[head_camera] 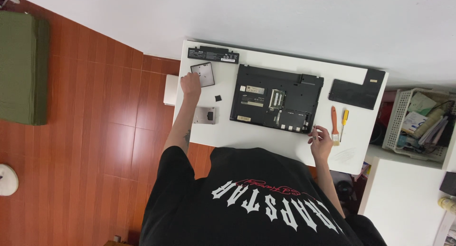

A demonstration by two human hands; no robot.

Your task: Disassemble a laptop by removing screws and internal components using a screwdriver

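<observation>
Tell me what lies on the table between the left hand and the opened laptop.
In the head view, a small black square piece lies between the left hand and the laptop; otherwise bare white table.

Even, soft indoor light; sharp.

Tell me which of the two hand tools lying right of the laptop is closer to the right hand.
The orange-handled brush: it lies right beside the right hand, its bristle end near the fingers. The small yellow-handled screwdriver lies on the brush's far side, farther from the hand.
</observation>
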